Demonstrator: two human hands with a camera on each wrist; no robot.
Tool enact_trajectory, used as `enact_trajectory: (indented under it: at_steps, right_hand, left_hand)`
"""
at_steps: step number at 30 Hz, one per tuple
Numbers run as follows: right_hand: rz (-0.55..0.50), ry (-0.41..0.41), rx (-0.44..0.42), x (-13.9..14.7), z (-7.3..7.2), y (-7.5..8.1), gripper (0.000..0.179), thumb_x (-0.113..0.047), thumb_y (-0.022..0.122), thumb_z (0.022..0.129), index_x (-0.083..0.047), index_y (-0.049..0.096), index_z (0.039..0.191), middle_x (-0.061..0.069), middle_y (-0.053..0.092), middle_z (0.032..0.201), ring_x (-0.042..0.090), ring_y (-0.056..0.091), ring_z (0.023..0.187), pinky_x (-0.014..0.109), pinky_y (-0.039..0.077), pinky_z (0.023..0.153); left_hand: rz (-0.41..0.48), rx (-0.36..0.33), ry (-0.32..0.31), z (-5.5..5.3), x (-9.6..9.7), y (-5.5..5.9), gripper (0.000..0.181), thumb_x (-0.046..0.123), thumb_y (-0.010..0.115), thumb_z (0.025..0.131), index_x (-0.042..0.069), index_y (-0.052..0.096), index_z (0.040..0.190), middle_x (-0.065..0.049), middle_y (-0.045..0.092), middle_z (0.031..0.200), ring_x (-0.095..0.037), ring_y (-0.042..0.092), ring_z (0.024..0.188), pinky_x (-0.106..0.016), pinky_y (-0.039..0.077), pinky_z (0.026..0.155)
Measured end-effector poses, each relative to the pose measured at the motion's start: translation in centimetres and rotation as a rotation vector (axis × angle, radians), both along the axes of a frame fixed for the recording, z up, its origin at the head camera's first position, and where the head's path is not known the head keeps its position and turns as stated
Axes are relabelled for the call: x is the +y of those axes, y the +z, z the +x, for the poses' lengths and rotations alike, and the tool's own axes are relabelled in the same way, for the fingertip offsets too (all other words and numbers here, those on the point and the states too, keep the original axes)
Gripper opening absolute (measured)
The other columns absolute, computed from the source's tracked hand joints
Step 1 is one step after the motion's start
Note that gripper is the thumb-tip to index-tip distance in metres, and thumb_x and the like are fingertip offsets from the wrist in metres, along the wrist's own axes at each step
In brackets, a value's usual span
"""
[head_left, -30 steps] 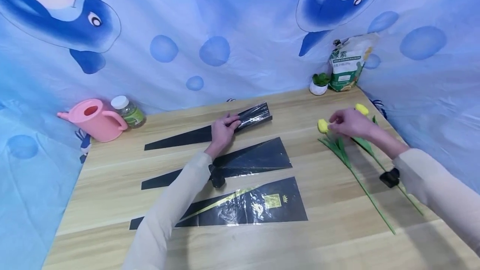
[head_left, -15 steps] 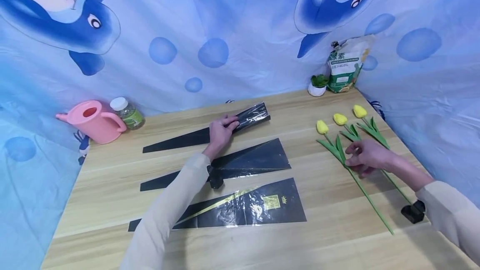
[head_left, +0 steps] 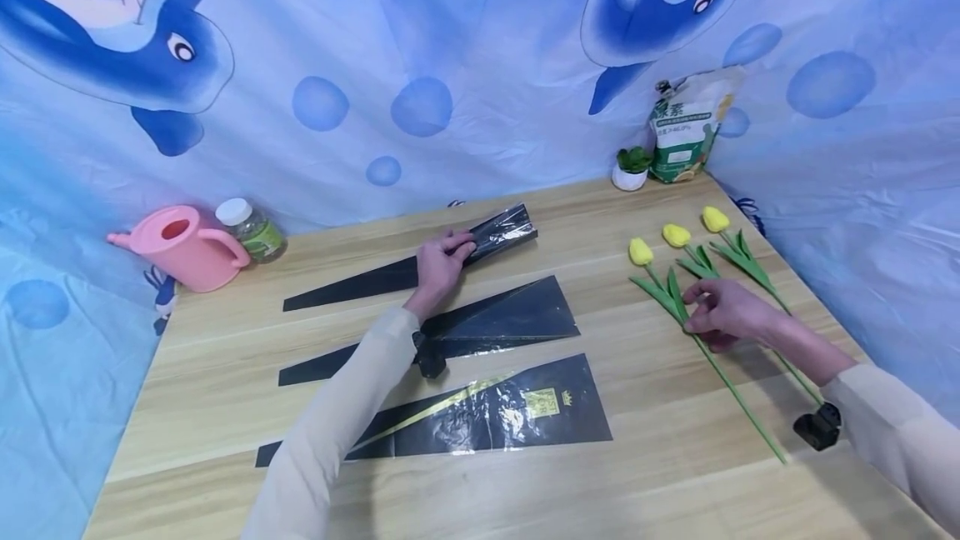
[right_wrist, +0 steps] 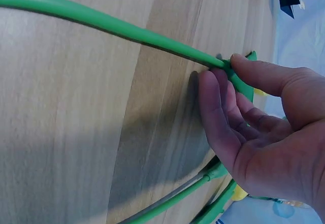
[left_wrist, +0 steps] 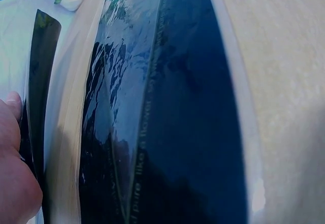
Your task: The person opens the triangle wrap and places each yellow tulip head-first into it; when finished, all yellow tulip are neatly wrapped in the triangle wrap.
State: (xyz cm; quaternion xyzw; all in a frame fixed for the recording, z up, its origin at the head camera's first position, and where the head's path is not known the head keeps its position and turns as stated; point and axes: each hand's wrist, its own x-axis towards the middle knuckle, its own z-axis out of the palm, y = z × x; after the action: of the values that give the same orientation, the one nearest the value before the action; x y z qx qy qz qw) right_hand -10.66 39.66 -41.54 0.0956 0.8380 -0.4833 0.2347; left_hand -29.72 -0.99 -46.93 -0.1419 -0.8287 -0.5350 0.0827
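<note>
Hung behind and along the sides, blue cloth (head_left: pixel 480 23) printed with cartoon whales or dolphins. In front of it, a pale wooden desk (head_left: pixel 675 473). Across its left and middle, three tapering black wrappers with wide ends to the right: near wrapper (head_left: pixel 495 415), middle wrapper (head_left: pixel 517 311), far wrapper (head_left: pixel 360 283). On the right, side by side with blooms to the far side and stems toward near right: left tulip (head_left: pixel 660 298), middle tulip (head_left: pixel 677 236), right tulip (head_left: pixel 742 259). At far left, a pink watering can (head_left: pixel 198 248); at far right, a white-and-green bag (head_left: pixel 684 132).

With the left hand (head_left: pixel 441 267), grips the far wrapper partway along, with its wide end curled up at the edges. With the right hand (head_left: pixel 727 312), holds the left tulip in a narrow grip, pinching the green stem (right_wrist: pixel 142 36) just below the leaves. Cannot tell how firmly.

Seems to be at the picking-up step, with no tulip visible inside a wrapper yet. Calls next, in all likelihood, for tightening that pinch, raising the left tulip without dragging the middle tulip along, and bringing it left toward the far wrapper. Probably needs that wide end opened too, to keep leaves from snagging.
</note>
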Motion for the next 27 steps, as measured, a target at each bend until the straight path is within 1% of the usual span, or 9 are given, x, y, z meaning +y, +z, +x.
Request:
enact_trajectory:
  at_steps: [4,9,14,18,22,25,27]
  right_hand:
    - [-0.029,-0.01,0.005,-0.2,0.1,-0.2,0.055,-0.001,0.072,0.088,0.013,0.037,0.129,0.012,0.058,0.091,0.023,0.062,0.071,0.041,0.059,0.059]
    - [-0.08,-0.02,-0.004,-0.3,0.0,-0.2,0.063,-0.004,0.072,0.089,0.012,0.035,0.137,0.013,0.056,0.098,0.021,0.061,0.076,0.041,0.06,0.063]
    - [-0.145,-0.004,0.039,-0.3,-0.4,0.3,0.066,-0.006,0.07,0.091,0.01,0.032,0.142,0.011,0.053,0.1,0.018,0.058,0.08,0.043,0.059,0.067]
    - [-0.194,-0.003,0.081,-0.8,-1.2,1.3,0.066,-0.006,0.067,0.094,0.008,0.029,0.146,0.015,0.054,0.104,0.018,0.06,0.086,0.042,0.058,0.071]
    - [-0.263,-0.037,0.12,-1.7,-2.4,2.3,0.063,-0.003,0.062,0.096,0.007,0.027,0.147,0.013,0.056,0.106,0.02,0.063,0.092,0.04,0.059,0.076]
    - [-0.335,-0.091,0.153,-2.4,-3.4,3.2,0.052,-0.002,0.061,0.098,-0.002,0.034,0.142,0.007,0.058,0.104,0.017,0.064,0.091,0.038,0.059,0.077]
    - [-0.393,-0.134,0.182,-2.9,-4.2,3.8,0.042,-0.001,0.061,0.098,-0.007,0.039,0.134,0.004,0.06,0.101,0.016,0.065,0.09,0.038,0.059,0.076]
  left_hand:
    - [0.004,-0.009,0.004,0.0,-0.1,0.0,0.018,0.007,0.077,0.089,0.001,0.077,0.106,-0.013,0.07,0.117,-0.039,0.049,0.132,-0.038,0.037,0.112]
    - [-0.002,-0.015,0.0,0.1,-0.1,0.0,0.018,0.007,0.076,0.089,0.002,0.077,0.106,-0.012,0.07,0.117,-0.038,0.049,0.132,-0.038,0.038,0.111]
    - [-0.007,-0.005,0.002,0.2,-0.1,0.1,0.018,0.008,0.076,0.09,0.002,0.077,0.106,-0.012,0.07,0.117,-0.039,0.049,0.131,-0.041,0.039,0.111]
    - [0.005,-0.001,0.004,0.1,-0.3,0.0,0.018,0.008,0.076,0.09,0.002,0.077,0.106,-0.013,0.071,0.116,-0.039,0.049,0.132,-0.042,0.039,0.11]
    - [0.02,-0.01,0.006,0.1,-0.4,-0.1,0.017,0.007,0.076,0.09,0.002,0.078,0.105,-0.013,0.071,0.116,-0.038,0.049,0.132,-0.04,0.04,0.11]
    - [0.028,-0.014,0.005,0.2,-0.2,-0.1,0.016,0.007,0.076,0.089,0.001,0.078,0.104,-0.014,0.071,0.115,-0.038,0.049,0.132,-0.039,0.04,0.11]
    - [0.035,-0.011,0.001,0.2,-0.1,-0.1,0.016,0.006,0.077,0.089,0.0,0.078,0.103,-0.015,0.071,0.115,-0.039,0.05,0.131,-0.039,0.039,0.11]
